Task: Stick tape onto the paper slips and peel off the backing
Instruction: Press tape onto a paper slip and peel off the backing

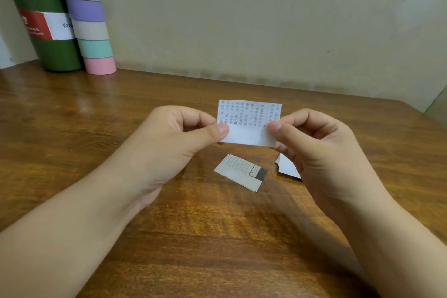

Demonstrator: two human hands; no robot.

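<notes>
A printed paper slip (pixel 248 121) with a plain white band along its lower edge is held above the wooden table (pixel 121 128). My left hand (pixel 179 135) pinches its left edge between thumb and fingers. My right hand (pixel 312 143) pinches its right edge the same way. Below it on the table lies another printed slip (pixel 238 172) with a dark patch at its right end. A small pile of slips (pixel 286 167) lies partly hidden under my right hand.
At the back left stand a green flask (pixel 46 31) with a red and white label and a tall stack of coloured tape rolls (pixel 89 19). A beige wall rises behind the table. The table's right edge runs down at the far right.
</notes>
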